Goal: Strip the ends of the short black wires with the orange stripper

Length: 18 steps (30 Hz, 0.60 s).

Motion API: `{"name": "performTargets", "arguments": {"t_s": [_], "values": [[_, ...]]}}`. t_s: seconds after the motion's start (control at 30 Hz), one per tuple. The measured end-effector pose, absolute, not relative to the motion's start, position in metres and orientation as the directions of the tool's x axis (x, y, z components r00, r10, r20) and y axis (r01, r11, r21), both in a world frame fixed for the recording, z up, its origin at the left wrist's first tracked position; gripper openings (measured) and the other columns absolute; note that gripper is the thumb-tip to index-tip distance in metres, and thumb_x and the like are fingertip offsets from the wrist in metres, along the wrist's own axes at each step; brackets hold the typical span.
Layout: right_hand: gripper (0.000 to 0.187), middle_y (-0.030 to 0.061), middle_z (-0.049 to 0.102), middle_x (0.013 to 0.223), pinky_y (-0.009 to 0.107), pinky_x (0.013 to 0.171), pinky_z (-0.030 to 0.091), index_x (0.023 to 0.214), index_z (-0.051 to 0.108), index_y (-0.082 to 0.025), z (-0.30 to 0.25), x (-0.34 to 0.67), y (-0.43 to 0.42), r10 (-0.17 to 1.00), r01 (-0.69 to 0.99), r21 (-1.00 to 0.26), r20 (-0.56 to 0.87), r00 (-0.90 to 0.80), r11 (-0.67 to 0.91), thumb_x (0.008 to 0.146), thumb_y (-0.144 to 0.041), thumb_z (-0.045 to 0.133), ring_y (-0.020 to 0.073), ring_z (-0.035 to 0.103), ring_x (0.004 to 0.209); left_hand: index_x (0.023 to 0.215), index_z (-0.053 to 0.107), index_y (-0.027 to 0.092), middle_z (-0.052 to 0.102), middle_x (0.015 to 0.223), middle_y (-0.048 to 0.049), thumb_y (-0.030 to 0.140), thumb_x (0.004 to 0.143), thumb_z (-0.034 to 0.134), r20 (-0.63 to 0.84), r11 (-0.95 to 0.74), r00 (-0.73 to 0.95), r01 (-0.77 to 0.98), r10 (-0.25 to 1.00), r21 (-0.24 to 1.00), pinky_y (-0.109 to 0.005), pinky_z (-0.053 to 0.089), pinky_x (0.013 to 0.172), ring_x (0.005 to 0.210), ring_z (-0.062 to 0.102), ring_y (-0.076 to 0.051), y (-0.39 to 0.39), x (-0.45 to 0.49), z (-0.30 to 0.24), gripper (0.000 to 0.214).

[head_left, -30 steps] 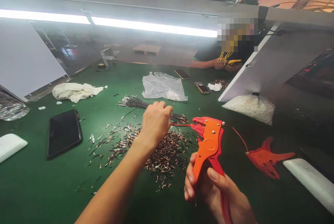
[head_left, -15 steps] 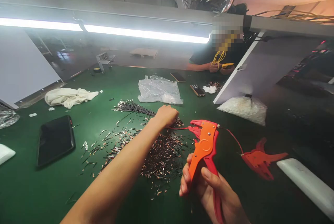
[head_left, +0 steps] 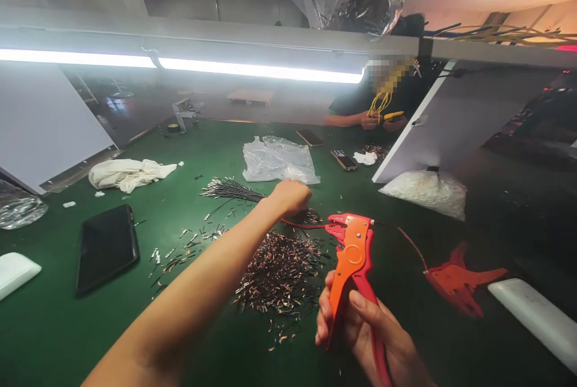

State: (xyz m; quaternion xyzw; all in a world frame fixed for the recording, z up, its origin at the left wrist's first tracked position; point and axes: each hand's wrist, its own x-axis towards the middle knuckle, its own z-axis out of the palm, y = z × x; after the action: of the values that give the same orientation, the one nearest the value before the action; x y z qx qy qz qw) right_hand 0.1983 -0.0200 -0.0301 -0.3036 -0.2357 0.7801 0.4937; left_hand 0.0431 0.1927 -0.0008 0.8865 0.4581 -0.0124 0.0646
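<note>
My left hand (head_left: 292,196) is closed, back uppermost, at the end of a bundle of black wires (head_left: 229,190) with pale metallic tips. Its fingers are mostly hidden, so what they grip does not show. My right hand (head_left: 365,321) is wrapped around the handles of an orange and red wire stripper (head_left: 354,252), jaws pointing left. From those jaws a red wire (head_left: 304,226) runs to behind my left wrist. Beneath my forearm spreads a heap of black and copper wire scraps (head_left: 283,273).
A black tablet-like device (head_left: 108,249) and a white cloth (head_left: 130,175) lie left. Beyond my hand are a clear plastic bag (head_left: 279,161) and phones (head_left: 343,160). Right are another orange-red tool shape (head_left: 460,282), possibly reflected, and a filled bag (head_left: 426,191). Across the table, a person holds yellow wires (head_left: 380,103).
The whole view has shifted slightly down and right. My left hand is a little farther forward, and the red wire shows more of a bend. Both hands keep their closed shape.
</note>
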Motion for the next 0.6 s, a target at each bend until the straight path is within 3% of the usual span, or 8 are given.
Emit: {"name": "performTargets", "arguments": {"t_s": [0.17, 0.43, 0.6], "values": [[0.028, 0.0039, 0.067, 0.083, 0.038, 0.072, 0.052, 0.106, 0.068, -0.021, -0.032, 0.199, -0.02, 0.919, -0.606, -0.699, -0.208, -0.336, -0.38, 0.088, -0.042, 0.071, 0.0219, 0.066, 0.072, 0.126, 0.059, 0.017, 0.063, 0.127, -0.0099, 0.034, 0.097, 0.063, -0.016, -0.547, 0.558, 0.819, 0.83, 0.172, -0.045, 0.057, 0.088, 0.106, 0.066, -0.024, 0.2, 0.031, 0.018, 0.034], [0.029, 0.0038, 0.068, 0.082, 0.037, 0.071, 0.052, 0.106, 0.067, -0.019, -0.037, 0.198, -0.018, 0.923, -0.584, -0.723, -0.207, -0.325, -0.368, 0.087, -0.042, 0.071, 0.0214, 0.066, 0.072, 0.126, 0.059, 0.017, 0.063, 0.127, -0.0099, 0.034, 0.097, 0.063, 0.242, -0.498, 0.441, 0.816, 0.865, 0.294, -0.045, 0.057, 0.088, 0.106, 0.066, -0.024, 0.214, 0.006, 0.063, 0.034], [0.026, 0.0033, 0.068, 0.084, 0.037, 0.069, 0.053, 0.105, 0.066, -0.021, -0.041, 0.197, -0.018, 0.931, -0.571, -0.748, -0.179, -0.317, -0.338, 0.088, -0.04, 0.07, 0.0211, 0.066, 0.071, 0.126, 0.06, 0.017, 0.063, 0.125, -0.0097, 0.034, 0.097, 0.062, 0.217, -0.509, 0.461, 0.779, 0.861, 0.366, -0.044, 0.058, 0.087, 0.104, 0.066, -0.023, 0.192, -0.009, 0.058, 0.033]]}}
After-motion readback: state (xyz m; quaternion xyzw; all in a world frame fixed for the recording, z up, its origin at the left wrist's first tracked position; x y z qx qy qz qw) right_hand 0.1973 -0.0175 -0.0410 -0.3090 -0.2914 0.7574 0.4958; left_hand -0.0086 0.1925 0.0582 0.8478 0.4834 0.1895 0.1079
